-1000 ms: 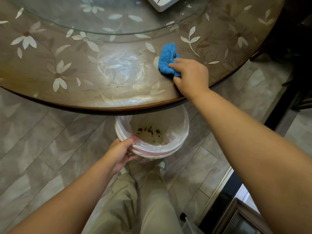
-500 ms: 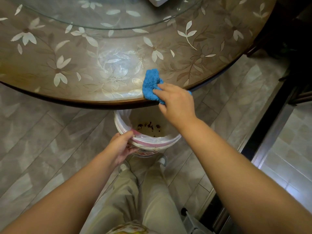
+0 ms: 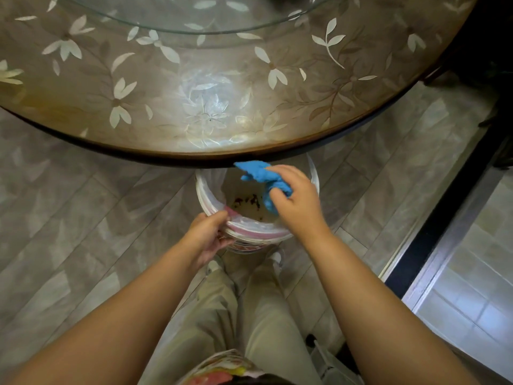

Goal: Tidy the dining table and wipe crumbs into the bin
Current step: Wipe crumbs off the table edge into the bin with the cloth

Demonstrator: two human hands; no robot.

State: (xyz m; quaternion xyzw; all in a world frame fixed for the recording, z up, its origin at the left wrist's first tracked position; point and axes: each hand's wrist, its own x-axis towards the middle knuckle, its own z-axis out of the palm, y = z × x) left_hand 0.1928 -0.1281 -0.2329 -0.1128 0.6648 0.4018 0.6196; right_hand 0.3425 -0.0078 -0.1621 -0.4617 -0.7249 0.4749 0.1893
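Observation:
A round dining table [image 3: 166, 87] with a floral top fills the upper half of the view. Below its near edge stands a small white bin [image 3: 211, 201] lined with a clear bag; dark crumbs [image 3: 247, 200] lie at its bottom. My left hand [image 3: 208, 234] grips the bin's near rim. My right hand [image 3: 297, 201] is over the bin's mouth, closed on a blue cloth [image 3: 261, 173] that hangs just off the table's edge.
A glass turntable [image 3: 194, 15] sits on the table toward the back. Grey tiled floor [image 3: 69, 218] surrounds the bin. A dark door threshold [image 3: 444, 212] runs along the right. My legs [image 3: 249, 315] stand directly behind the bin.
My right hand has dragged the blue cloth across the table toward me and off its edge, so it now hangs over the bin. My left hand has kept hold of the bin's rim.

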